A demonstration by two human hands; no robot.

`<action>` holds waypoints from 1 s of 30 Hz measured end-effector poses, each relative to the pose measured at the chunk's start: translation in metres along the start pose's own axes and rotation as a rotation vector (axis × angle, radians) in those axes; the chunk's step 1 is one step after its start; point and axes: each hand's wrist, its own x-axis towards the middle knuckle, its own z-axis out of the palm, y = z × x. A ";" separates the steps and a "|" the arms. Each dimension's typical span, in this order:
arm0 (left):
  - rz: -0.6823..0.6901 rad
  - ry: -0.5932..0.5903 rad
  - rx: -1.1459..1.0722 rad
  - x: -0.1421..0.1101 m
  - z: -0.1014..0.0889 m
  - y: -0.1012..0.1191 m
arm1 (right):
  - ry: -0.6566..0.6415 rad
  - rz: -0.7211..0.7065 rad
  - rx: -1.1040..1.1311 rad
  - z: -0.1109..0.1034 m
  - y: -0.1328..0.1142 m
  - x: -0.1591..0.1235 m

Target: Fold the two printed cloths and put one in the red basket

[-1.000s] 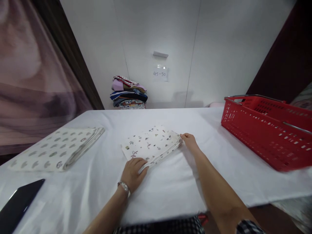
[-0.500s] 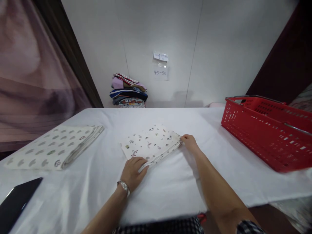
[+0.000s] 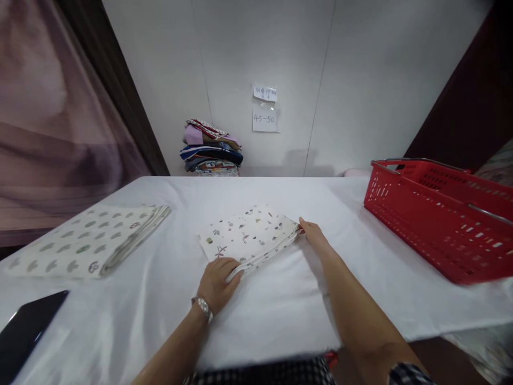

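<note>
A folded white cloth with small plant prints lies flat at the middle of the table, its layered edge turned toward me. My left hand, with a silver bracelet at the wrist, grips the near left corner, fingers on top and thumb at the layered edge. At the right corner, my right hand pinches the layers between thumb and fingers. To the left rests a larger folded cloth with rows of grey-green prints, touched by neither hand.
A red plastic basket with metal handles stands on the right. A dark flat device lies at the near left of the white-covered table. Beyond the far edge is a stack of folded clothes, beside papers on the wall.
Both hands keep hold of the same corners. The fingers of my right hand have shifted slightly at the right corner; the cloth has hardly moved.
</note>
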 end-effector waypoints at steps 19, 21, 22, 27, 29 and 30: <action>-0.048 0.073 -0.023 0.000 -0.004 0.000 | 0.104 -0.210 0.005 0.008 -0.001 -0.002; -0.050 0.073 -0.027 0.000 -0.005 0.000 | 0.080 -0.184 -0.045 0.007 0.000 -0.001; -0.050 0.071 -0.029 0.000 -0.005 0.000 | 0.061 -0.164 -0.067 0.006 0.001 -0.001; -0.068 0.058 -0.047 0.001 -0.005 0.001 | 0.024 -0.140 -0.088 0.006 0.007 0.001; -0.078 0.047 -0.054 0.001 -0.006 0.001 | -0.001 -0.140 -0.119 0.005 0.008 0.001; -0.083 0.045 -0.057 0.001 -0.006 0.001 | -0.013 -0.140 -0.141 0.005 0.009 0.001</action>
